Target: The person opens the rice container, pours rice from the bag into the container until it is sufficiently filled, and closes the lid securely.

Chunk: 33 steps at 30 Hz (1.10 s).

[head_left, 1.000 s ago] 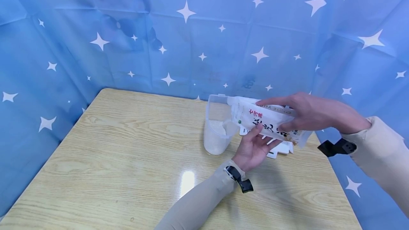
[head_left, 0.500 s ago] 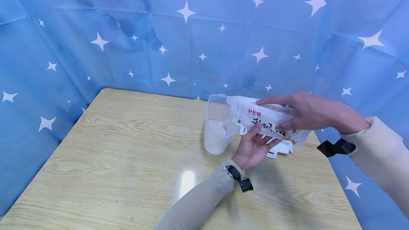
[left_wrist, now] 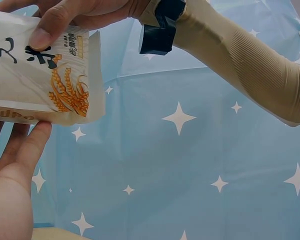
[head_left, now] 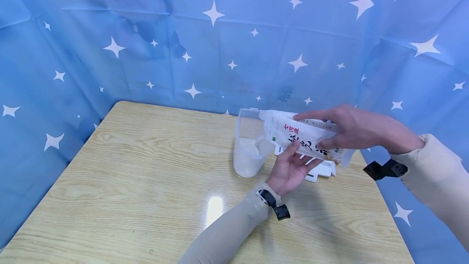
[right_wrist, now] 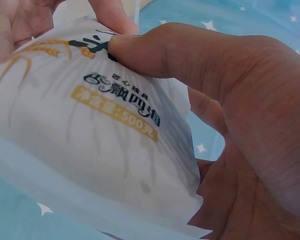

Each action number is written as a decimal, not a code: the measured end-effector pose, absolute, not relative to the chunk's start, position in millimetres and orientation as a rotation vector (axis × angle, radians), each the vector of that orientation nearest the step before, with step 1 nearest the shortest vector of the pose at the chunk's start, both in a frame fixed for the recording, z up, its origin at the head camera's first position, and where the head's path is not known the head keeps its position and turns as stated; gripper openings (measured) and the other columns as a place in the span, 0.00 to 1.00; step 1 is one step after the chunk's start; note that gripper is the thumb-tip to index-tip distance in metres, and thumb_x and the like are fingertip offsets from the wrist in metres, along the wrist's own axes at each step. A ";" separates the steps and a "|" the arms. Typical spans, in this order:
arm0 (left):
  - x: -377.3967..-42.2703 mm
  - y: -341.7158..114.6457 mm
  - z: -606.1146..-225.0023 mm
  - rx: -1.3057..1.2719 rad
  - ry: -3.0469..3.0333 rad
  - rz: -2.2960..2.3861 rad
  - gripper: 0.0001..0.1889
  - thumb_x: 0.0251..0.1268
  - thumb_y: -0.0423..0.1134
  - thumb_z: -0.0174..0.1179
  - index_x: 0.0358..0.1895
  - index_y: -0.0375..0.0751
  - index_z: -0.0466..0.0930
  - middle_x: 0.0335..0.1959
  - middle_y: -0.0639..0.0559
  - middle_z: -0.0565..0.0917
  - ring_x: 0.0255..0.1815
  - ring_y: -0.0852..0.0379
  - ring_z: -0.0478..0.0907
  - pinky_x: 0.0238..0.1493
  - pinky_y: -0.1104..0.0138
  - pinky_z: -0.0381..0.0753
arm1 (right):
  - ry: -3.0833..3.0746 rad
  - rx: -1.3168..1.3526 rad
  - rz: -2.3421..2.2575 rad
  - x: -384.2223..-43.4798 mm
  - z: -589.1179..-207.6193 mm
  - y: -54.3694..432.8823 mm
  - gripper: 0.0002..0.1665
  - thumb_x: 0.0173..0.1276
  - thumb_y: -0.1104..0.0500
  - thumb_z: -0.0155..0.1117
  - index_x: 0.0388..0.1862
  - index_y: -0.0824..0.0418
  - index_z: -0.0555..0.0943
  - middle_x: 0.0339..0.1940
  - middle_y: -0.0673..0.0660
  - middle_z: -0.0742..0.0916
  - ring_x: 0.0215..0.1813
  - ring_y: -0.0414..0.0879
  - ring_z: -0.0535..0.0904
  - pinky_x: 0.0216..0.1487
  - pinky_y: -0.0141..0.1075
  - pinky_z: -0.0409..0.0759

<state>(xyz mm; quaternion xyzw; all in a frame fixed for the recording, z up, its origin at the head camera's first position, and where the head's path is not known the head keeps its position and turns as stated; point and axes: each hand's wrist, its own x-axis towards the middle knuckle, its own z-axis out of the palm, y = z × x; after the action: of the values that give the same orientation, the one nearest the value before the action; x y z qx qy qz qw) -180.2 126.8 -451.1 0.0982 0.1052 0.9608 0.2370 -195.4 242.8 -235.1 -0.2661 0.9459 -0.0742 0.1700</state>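
Observation:
A white printed rice bag (head_left: 278,128) lies on its side in the air, its left end at the rim of a clear plastic container (head_left: 239,156). White grain (head_left: 249,162) fills the lower part of that container. My right hand (head_left: 353,129) grips the bag from above, its thumb (right_wrist: 145,50) on the printed front. From below, my left hand (head_left: 289,172) holds the bag, thumb against the front and fingers under its lower edge. The left wrist view shows those fingers (left_wrist: 32,145) beneath the bag's bottom end. The bag's opening is mostly hidden at the rim.
White slotted plastic pieces (head_left: 324,169) lie on the wooden table (head_left: 146,182) behind my left hand, partly covered by the bag. A blue curtain with white stars (head_left: 183,52) hangs round the table's back and sides.
The rice bag has shifted very slightly left, its end a little further over the container's rim. Both hands keep their hold.

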 end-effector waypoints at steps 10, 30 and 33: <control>-180.3 126.3 -451.3 0.272 0.275 2.632 0.29 0.68 0.51 0.68 0.70 0.58 0.72 0.67 0.56 0.79 0.66 0.54 0.78 0.80 0.49 0.67 | 2.686 -0.732 -0.224 -195.9 -235.3 242.5 0.47 0.62 0.54 0.78 0.76 0.33 0.68 0.43 0.52 0.87 0.28 0.41 0.75 0.26 0.32 0.75; -180.3 124.0 -448.3 0.265 0.291 2.641 0.27 0.71 0.51 0.65 0.70 0.59 0.72 0.67 0.56 0.79 0.66 0.54 0.77 0.80 0.49 0.68 | 2.690 -0.789 -0.243 -197.5 -235.8 242.2 0.46 0.62 0.56 0.77 0.76 0.35 0.69 0.43 0.51 0.88 0.25 0.39 0.74 0.26 0.31 0.74; -180.7 123.9 -447.9 0.262 0.294 2.641 0.26 0.71 0.51 0.65 0.69 0.59 0.72 0.65 0.56 0.79 0.66 0.54 0.77 0.80 0.49 0.68 | 2.690 -0.785 -0.238 -197.8 -235.7 242.0 0.45 0.63 0.56 0.77 0.76 0.35 0.69 0.41 0.50 0.88 0.24 0.39 0.73 0.25 0.31 0.73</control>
<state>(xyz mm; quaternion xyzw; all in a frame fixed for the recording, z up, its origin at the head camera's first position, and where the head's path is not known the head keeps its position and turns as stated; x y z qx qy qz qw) -180.7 123.9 -447.9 0.0955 0.1070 0.9618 0.2334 -197.8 242.0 -235.7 -0.2754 0.9435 -0.0835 0.1640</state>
